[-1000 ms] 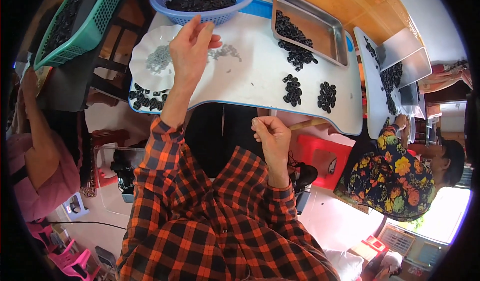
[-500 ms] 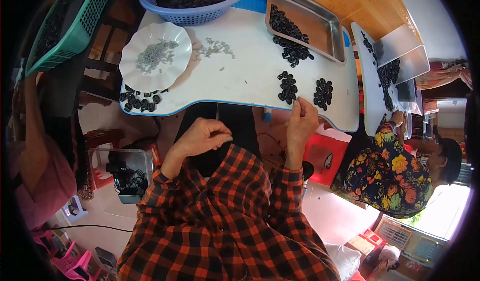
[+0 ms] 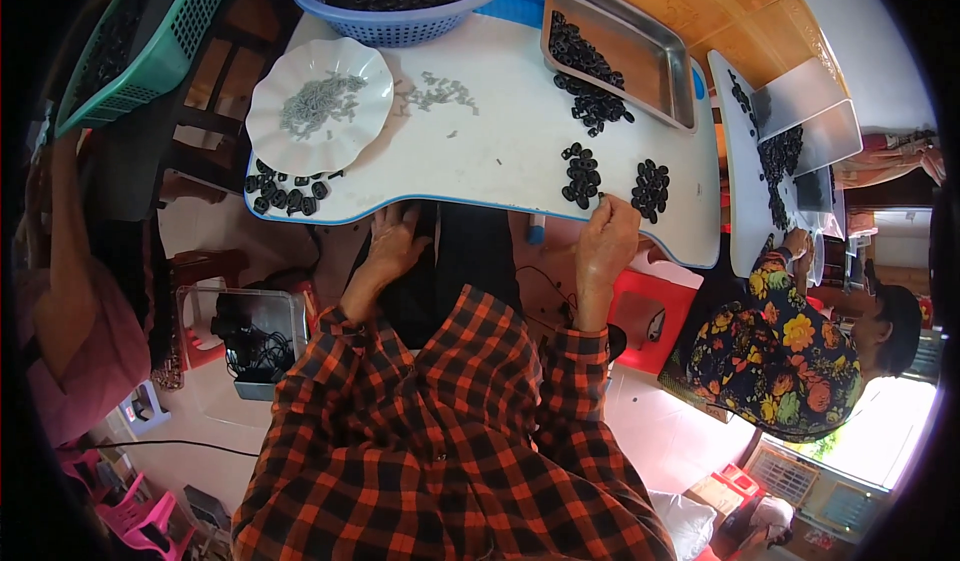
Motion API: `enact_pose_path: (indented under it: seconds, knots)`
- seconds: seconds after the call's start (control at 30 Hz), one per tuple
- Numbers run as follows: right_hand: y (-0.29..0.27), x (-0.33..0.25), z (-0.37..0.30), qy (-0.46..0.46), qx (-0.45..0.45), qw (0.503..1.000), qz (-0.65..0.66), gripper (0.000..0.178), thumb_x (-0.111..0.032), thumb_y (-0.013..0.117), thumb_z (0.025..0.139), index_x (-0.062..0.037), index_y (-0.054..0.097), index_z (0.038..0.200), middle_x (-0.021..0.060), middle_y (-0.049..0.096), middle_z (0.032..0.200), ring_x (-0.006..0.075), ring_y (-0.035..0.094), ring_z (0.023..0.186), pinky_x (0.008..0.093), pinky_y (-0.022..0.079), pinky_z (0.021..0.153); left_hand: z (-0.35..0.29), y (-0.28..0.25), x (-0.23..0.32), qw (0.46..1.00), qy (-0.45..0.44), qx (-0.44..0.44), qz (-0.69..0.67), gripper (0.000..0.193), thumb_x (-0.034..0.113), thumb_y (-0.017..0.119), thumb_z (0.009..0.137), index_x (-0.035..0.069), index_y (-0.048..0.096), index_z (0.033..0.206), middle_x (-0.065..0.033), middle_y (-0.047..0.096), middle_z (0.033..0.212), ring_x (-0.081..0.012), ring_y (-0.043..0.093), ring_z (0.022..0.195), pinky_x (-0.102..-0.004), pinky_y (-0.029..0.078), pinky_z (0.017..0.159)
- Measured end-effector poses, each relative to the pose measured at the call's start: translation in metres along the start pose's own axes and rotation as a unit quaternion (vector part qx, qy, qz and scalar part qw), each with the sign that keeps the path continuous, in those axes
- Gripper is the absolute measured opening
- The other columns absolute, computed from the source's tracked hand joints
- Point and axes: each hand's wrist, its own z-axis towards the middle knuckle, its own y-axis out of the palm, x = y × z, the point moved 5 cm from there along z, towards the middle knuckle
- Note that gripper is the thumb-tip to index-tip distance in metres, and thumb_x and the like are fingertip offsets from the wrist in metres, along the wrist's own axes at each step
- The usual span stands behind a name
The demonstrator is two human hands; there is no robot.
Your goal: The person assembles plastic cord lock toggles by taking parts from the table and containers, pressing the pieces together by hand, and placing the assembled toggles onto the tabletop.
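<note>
My left hand lies over my dark trousers just below the table's front edge, its fingers stretched out and apart, holding nothing I can see. At the front edge on the right, my right hand has thumb and fingers pinched together. Its fingertips are beside a small pile of black oval pieces; whatever they pinch is too small to make out. Another little pile of black pieces sits just right of it. On the left, a white wavy-rimmed plate carries many small grey, pin-like parts.
Larger black pieces lie below the plate; loose grey bits are scattered beside it. A blue basket and metal tray holding black pieces stand at the back. A green crate is far left. A person in a floral top works at right.
My left hand has gone from a curled pose above my lap up and left to the table edge, its fingers now stretched out. My right hand stays pinched by the pile.
</note>
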Motion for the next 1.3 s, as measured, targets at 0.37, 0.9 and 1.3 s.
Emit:
enact_pose_path:
  seconds: [0.37,0.9,1.3]
  knots:
    - [-0.009,-0.031,-0.042,0.337,-0.178,0.753,0.537,0.018,-0.013,0.06,0.089,0.0036,0.063,0.096,0.0069,0.065,0.079,0.0056,0.052,0.056,0.0176,0.043,0.05,-0.006,-0.05,0.063,0.98,0.024,-0.104,-0.167,0.02,0.015,0.066,0.08,-0.002,0.066,0.091,-0.0159,0.063,0.092,-0.033,0.06,0.09,-0.0379,0.048,0.077]
    - [-0.012,-0.108,-0.088,0.235,-0.296,0.764,0.523,0.016,-0.011,0.06,0.089,0.0036,0.062,0.096,0.0029,0.061,0.074,0.0054,0.049,0.059,0.0175,0.04,0.054,-0.018,-0.071,0.101,0.746,-0.01,-0.039,-0.665,0.018,0.013,0.063,0.088,-0.003,0.063,0.097,-0.0045,0.065,0.08,-0.006,0.059,0.065,-0.018,0.05,0.057]
    - [-0.016,-0.11,-0.088,0.179,-0.294,0.783,0.518,0.014,-0.003,0.062,0.086,0.002,0.063,0.099,0.0028,0.062,0.079,0.0058,0.052,0.064,0.0176,0.042,0.058,-0.024,-0.071,0.098,0.736,-0.031,-0.099,-0.669,0.014,0.014,0.059,0.091,0.0,0.062,0.091,-0.0012,0.061,0.071,-0.0046,0.056,0.059,-0.0169,0.048,0.051]
